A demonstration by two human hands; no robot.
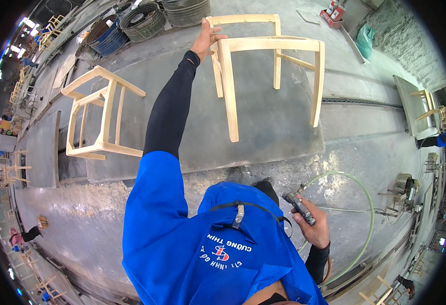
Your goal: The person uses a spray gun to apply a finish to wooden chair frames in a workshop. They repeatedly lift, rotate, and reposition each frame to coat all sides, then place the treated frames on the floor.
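Note:
My left hand (pixel 205 42), at the end of a black-sleeved arm, grips the left side of a pale wooden chair frame (pixel 228 86), its fingers laid over the side near the top corner. The frame stands on legs upon a large grey board (pixel 182 101). In my right hand (pixel 314 224), low and close to my body, is a dark metal spray gun (pixel 300 207). A translucent green hose (pixel 372 213) loops to the right of it. The fingers wrap around the spray gun's body. To the left sits another pale wooden chair frame (pixel 108 112), lying tilted on the board.
Dark drums and tubs (pixel 140 23) stand at the far left. A red box of cans (pixel 331 16) and a green bag (pixel 365 40) lie at the far right. A tilted panel (pixel 408 104) holds more frames. A person's arm (pixel 31 234) shows at the left rim.

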